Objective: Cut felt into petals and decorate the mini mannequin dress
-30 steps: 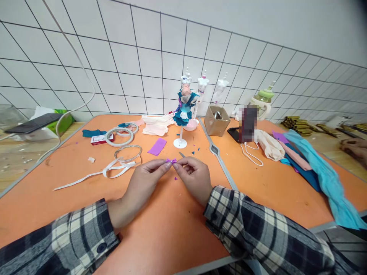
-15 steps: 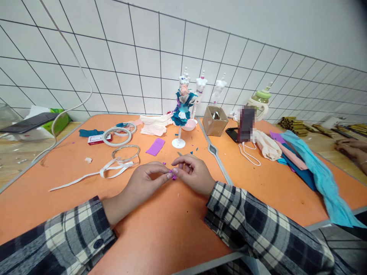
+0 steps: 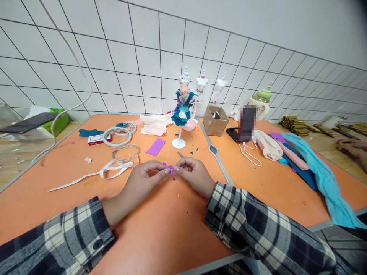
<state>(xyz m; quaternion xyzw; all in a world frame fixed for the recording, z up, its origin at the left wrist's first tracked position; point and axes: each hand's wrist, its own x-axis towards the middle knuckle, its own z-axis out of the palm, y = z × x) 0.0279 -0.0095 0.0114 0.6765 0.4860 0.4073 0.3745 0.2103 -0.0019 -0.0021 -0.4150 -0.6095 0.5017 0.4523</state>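
Between my two hands is a small, gathered piece of purple crepe paper (image 3: 171,169), its frilled edge fanned out. My left hand (image 3: 146,177) pinches its left side between thumb and fingers. On its right side, the thumb and fingertips of my right hand (image 3: 195,173) are closed on it. A thin pointed metal tip (image 3: 180,154) shows just beyond my right hand; the rest of it is hidden. Tiny purple scraps lie close by. Farther back lies a flat purple paper strip (image 3: 155,146). Behind it stands a small dress form (image 3: 183,105) dressed in teal and pink ruffled paper.
Tape rolls (image 3: 117,136), a small red-and-white box (image 3: 95,139) and white ribbon (image 3: 114,168) lie to the left. A cardboard box (image 3: 215,121), a blurred-out phone (image 3: 247,124), a bottle (image 3: 259,101) and crepe strips (image 3: 323,172) are to the right. Another person's hand (image 3: 354,147) is at far right.
The purple paper has turned and spread so that more of its frilled edge shows between my fingertips. My right fingers have drawn in closer. A small purple scrap now shows on the table below.
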